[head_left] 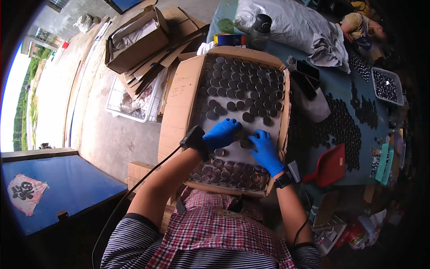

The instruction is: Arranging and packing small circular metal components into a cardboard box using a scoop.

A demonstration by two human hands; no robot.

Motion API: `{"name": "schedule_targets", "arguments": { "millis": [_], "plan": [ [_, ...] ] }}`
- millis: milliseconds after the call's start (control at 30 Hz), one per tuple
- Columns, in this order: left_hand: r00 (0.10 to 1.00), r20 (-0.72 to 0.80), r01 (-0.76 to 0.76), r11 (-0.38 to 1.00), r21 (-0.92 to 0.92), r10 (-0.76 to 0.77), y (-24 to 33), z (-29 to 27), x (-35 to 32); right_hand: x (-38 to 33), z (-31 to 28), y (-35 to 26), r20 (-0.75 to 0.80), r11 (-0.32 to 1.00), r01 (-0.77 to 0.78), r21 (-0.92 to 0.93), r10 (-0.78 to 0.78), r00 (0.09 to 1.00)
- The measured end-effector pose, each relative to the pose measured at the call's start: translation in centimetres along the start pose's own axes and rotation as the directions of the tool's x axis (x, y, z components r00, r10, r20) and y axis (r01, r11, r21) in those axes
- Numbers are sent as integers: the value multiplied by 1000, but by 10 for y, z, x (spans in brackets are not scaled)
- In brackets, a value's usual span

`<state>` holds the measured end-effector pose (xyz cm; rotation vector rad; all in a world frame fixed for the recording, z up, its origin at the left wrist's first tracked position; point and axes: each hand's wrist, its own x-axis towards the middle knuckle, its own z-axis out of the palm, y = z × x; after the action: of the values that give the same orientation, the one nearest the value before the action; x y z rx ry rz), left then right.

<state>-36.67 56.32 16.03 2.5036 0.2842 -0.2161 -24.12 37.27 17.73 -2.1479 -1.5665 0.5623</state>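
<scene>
Blue-gloved, the left hand [222, 133] and the right hand [268, 154] are over the inside of an open box [172, 121] of dark round discs [239, 83]. The left fingers are bent together and point toward the right hand; I cannot tell whether they grip anything. The right thumb and fingers reach to a single disc [245, 143] between the hands, at the middle of the box, and seem to touch it; whether they are clamped on it I cannot tell. Discs stand in close rows toward the far end, a few looser ones lie just beyond the left hand, and another group [228, 172] fills the near end. Pale lining [208, 127] shows between the two groups. A black device [193, 138] sits at the left wrist, with a cable [154, 168] running from it, and a watch [283, 180] is on the right wrist. To the right, the desk [329, 83] carries many more dark pieces [338, 127], a red dustpan [331, 167] and a clear tub [375, 74]. Beyond the box are a bottle [260, 33] and a white sack [284, 22]; a co-worker [358, 27] is at the far right
</scene>
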Motion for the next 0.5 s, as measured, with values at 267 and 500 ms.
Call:
{"name": "schedule_targets", "arguments": {
  "millis": [267, 500],
  "plan": [
    [996, -79, -30, 999, -20, 28, 22, 15, -19, -19, -3, -2, -25, 1000, 13, 14, -13, 1000],
    [998, -61, 18, 1000, -8, -19, 46, 27, -36, -30, 6, -1, -63, 1000, 12, 24, -10, 998]
  ]
}}
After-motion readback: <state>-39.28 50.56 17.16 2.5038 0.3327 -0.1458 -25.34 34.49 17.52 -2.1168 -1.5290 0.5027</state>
